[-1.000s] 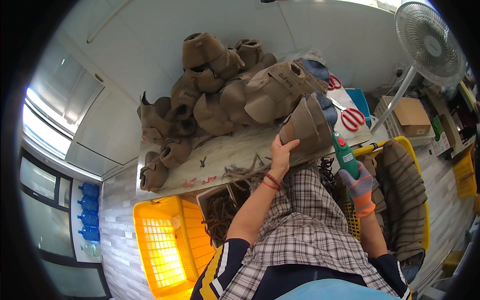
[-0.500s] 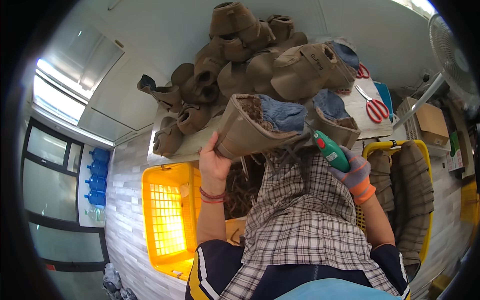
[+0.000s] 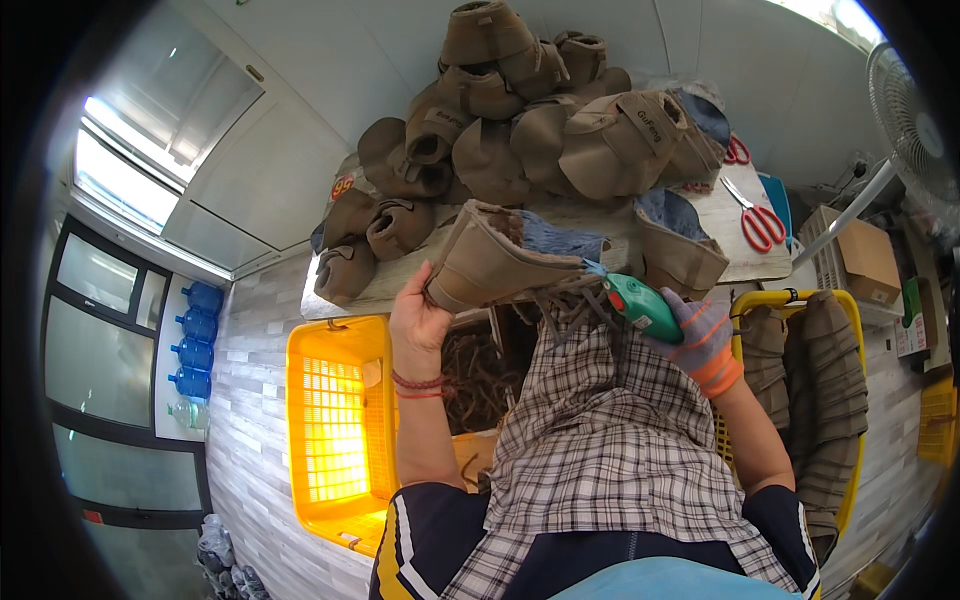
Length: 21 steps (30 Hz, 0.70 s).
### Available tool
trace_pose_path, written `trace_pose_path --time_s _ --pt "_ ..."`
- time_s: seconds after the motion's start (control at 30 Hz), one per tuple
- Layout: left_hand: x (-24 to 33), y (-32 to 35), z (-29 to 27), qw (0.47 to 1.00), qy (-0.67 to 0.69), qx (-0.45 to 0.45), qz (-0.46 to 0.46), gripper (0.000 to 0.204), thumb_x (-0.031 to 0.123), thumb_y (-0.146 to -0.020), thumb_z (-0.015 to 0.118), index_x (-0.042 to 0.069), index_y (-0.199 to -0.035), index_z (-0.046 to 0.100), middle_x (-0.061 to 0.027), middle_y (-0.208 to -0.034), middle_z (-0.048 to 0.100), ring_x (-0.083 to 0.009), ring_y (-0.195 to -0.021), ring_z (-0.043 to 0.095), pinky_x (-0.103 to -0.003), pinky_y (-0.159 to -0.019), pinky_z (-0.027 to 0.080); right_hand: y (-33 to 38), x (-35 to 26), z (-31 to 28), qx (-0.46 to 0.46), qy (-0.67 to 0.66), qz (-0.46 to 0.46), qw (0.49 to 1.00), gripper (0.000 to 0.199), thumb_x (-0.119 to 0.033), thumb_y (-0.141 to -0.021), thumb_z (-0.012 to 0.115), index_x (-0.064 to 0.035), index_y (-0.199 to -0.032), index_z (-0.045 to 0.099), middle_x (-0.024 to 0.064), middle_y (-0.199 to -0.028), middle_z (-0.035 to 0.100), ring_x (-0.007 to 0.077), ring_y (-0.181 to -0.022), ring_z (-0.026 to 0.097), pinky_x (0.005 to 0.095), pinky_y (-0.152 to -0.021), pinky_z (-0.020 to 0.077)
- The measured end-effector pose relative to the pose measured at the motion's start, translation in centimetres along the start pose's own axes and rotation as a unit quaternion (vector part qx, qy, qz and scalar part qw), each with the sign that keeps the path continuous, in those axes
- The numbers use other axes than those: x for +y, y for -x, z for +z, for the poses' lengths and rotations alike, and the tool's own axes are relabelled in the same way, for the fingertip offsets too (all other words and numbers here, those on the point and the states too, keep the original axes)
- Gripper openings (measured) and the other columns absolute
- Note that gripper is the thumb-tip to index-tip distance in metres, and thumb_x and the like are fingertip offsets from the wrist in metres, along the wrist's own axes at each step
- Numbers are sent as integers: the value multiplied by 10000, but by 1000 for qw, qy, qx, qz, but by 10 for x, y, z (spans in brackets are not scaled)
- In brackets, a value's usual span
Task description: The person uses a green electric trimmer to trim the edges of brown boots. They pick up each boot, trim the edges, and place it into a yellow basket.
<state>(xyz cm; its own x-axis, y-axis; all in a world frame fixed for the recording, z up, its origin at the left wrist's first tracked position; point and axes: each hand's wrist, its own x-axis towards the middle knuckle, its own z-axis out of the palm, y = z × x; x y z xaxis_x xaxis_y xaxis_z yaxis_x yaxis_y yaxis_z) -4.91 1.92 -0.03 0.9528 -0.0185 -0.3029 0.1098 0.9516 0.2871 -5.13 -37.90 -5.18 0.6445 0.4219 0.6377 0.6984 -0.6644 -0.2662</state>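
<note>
My left hand (image 3: 415, 318), bare with red cords at the wrist, grips the left edge of a cone-shaped brown fabric cuff (image 3: 485, 262). The cuff is held tilted over the table's near edge; brown fleece and blue lining show at its opening. My right hand (image 3: 700, 338), in a grey and orange glove, is wrapped round a green handheld power cutter (image 3: 648, 308) with a red button. The cutter's tip meets the cuff's right edge, where a small light-blue tuft shows; its blades cannot be made out. Dark strips (image 3: 580, 308) dangle under that edge.
Similar cuffs (image 3: 490, 160) are heaped on the table (image 3: 735, 262), one standing just right of mine. Red-handled scissors (image 3: 762, 226) lie at the table's right. A yellow crate (image 3: 300, 420) stands left; a yellow basket (image 3: 856, 340) right holds brown pieces. Dark scraps (image 3: 478, 375) lie below.
The cuff has tipped so its opening shows less. The cutter has shifted left and slightly down, its tip now at the cuff's edge. The left end of the heap has also shifted.
</note>
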Motion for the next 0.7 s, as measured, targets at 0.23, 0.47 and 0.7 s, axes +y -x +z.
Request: trace_pose_path --time_s 0.23,0.47,0.7 --pt "-9 -3 -5 998 20 -29 -48 400 130 -987 419 -74 -1330 390 -223 -1383 432 -333 -1293 415 -465 -1093 329 -3 -9 -3 -2 -23 3 1000 701 -352 -624 833 -24 -1184 570 78 -679 596 243 -582 583 350 -565 470" --pt "-30 20 20 999 36 -3 -21 396 132 -992 403 -77 -1328 389 -224 -1385 429 -327 -1291 419 -471 -1088 334 -8 -20 -12 23 -34 -22 999 694 -342 -616 839 -9 -1165 574 74 -668 593 230 -559 576 340 -556 472" --pt "-56 53 37 995 -10 -36 92 389 110 -982 411 -72 -1325 401 -213 -1389 430 -318 -1299 412 -476 -1102 315 -16 -34 -13 68 -68 -49 994 715 -355 -601 849 -14 -1166 573 59 -662 597 216 -562 583 327 -552 474"
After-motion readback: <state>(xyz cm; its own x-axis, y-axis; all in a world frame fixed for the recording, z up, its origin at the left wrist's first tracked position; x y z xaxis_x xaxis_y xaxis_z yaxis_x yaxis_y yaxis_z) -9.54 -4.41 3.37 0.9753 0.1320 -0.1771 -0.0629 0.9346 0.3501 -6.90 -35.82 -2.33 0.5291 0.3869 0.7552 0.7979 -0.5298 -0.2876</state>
